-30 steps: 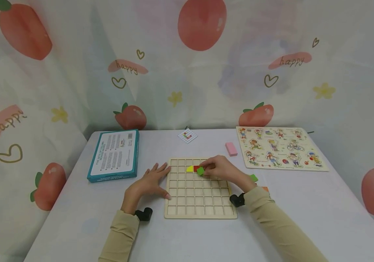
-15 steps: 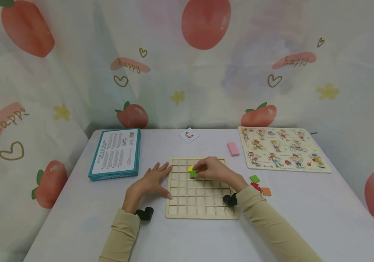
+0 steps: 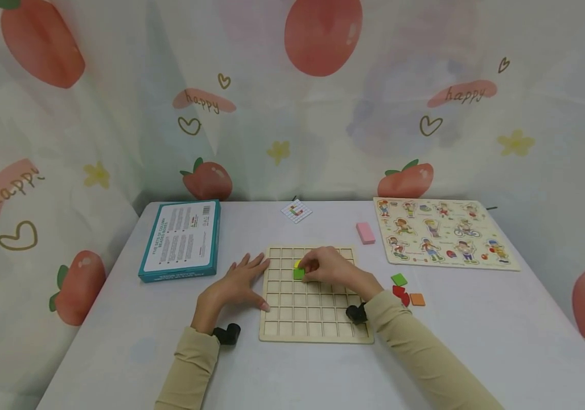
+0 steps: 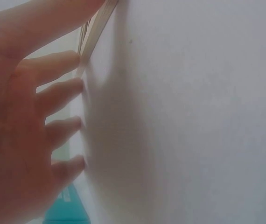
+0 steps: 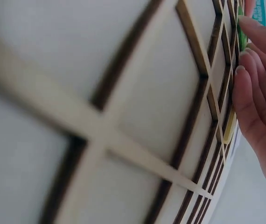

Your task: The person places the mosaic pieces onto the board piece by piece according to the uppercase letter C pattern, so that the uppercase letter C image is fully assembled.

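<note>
grid board (image 3: 307, 310): pale natural wood — darker brown lines between the cells
tile under right hand (image 3: 299, 274): bright green, a yellow tile (image 3: 297, 264) just behind it
loose tiles (image 3: 399, 279): green, red, orange
box (image 3: 180, 240): teal edges, white panel with dark print
block (image 3: 365, 233): pink
picture puzzle (image 3: 443, 233): cream — small many-coloured figures
table (image 3: 477, 319): white
backdrop (image 3: 118, 114): white, red strawberries, yellow flowers
sleeves (image 3: 425, 353): beige
</note>
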Demonstrator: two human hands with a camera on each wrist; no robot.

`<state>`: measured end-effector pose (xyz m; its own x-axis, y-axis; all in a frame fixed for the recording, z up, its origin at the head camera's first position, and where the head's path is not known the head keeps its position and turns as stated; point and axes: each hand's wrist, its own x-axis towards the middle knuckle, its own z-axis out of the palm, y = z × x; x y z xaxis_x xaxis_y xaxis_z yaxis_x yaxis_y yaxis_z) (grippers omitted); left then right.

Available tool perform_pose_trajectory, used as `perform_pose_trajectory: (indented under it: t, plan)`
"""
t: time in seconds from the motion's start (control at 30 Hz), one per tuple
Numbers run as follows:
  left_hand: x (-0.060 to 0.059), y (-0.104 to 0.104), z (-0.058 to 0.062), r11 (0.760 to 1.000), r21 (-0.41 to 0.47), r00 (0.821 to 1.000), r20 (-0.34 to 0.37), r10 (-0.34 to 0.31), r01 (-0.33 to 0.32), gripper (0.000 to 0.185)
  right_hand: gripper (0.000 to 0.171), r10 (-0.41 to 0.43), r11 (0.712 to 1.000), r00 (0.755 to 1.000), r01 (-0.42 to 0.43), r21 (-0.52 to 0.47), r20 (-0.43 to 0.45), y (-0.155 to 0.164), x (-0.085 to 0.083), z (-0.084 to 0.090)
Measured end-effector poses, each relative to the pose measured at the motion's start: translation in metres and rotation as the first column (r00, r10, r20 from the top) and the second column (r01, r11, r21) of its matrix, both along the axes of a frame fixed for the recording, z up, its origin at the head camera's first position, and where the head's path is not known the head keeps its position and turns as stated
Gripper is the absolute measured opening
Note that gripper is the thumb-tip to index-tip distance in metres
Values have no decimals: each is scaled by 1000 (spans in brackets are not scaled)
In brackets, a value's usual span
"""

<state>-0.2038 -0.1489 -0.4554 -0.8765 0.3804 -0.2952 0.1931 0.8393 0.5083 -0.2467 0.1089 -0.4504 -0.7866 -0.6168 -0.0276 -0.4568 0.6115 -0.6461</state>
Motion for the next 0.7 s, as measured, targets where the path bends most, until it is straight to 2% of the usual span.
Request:
perform_pose_trajectory:
  t: [0.3, 0.7]
  plan:
    - [2, 3, 0, 1000, -8, 1000, 18, 8, -8, 111, 22, -30, 999, 999, 29, -35, -18, 23, 9, 0]
    - [1, 2, -1, 1000, -7, 1000, 0, -5, 5, 111, 16, -172, 985, 984, 171, -19, -53, 74, 30, 3]
